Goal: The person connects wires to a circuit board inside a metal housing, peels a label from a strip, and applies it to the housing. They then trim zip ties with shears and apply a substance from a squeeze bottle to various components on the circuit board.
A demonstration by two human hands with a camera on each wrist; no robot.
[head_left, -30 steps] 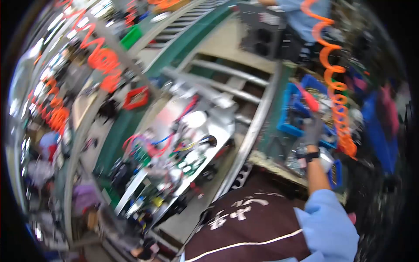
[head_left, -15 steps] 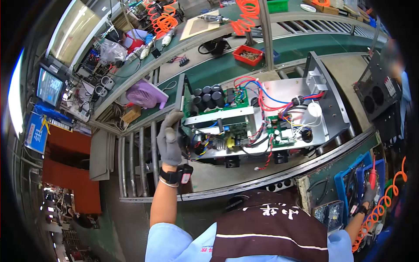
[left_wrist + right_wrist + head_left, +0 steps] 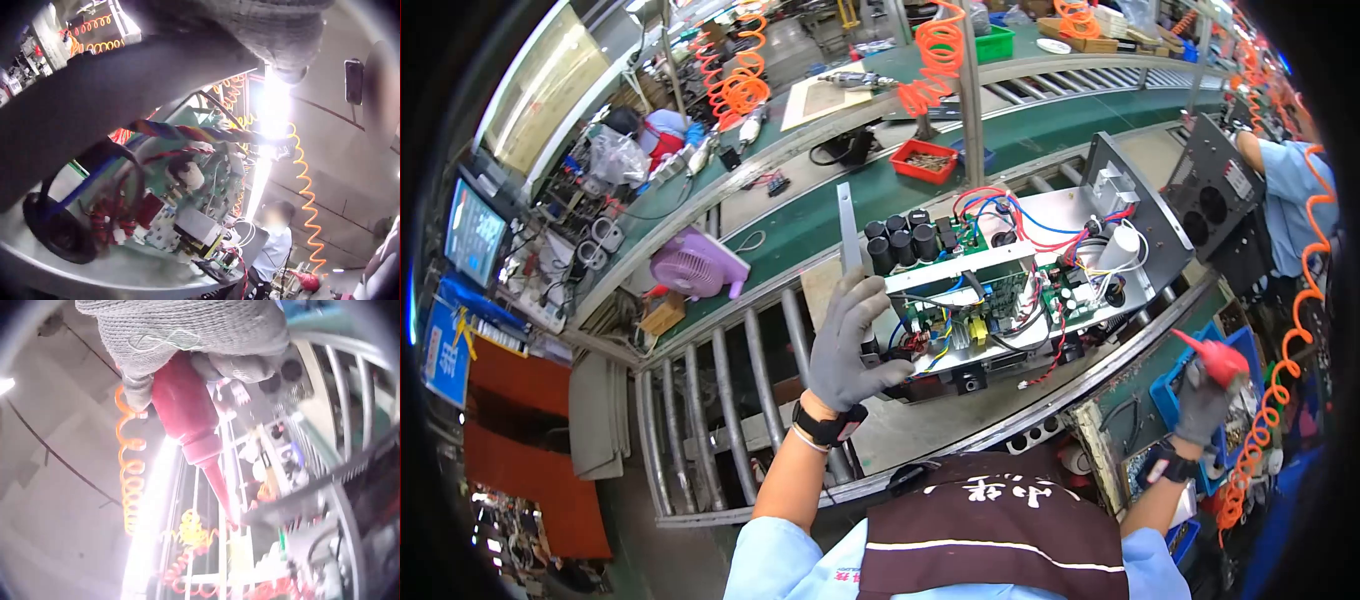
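- We are holding our left hand [image 3: 847, 345] spread at the left panel [image 3: 847, 222] of the chassis [image 3: 1055, 204].
- Our right hand [image 3: 1203, 408] is gripping a red bottle [image 3: 1222, 362] near a blue bin [image 3: 1164, 395].

Right hand [image 3: 194, 334], in grey knit glove, grips a red squeeze bottle [image 3: 184, 403]; fingers wrap its base. Ribbed collar, then a tapered nozzle [image 3: 219, 490], slanting away from the hand; tip washed out by glare. Loose pale thread [image 3: 164, 341] lies across the glove. Orange coiled hose [image 3: 131, 465] hangs near the hand, on one side of the bottle. Opposite side: dark panel with round openings [image 3: 290, 372] beyond the fingertips, metal bars [image 3: 340, 397] farther out from the hand. Well past the nozzle: bright light strip [image 3: 147, 531], yellow coil [image 3: 194, 531]. Far clutter too blurred to name.
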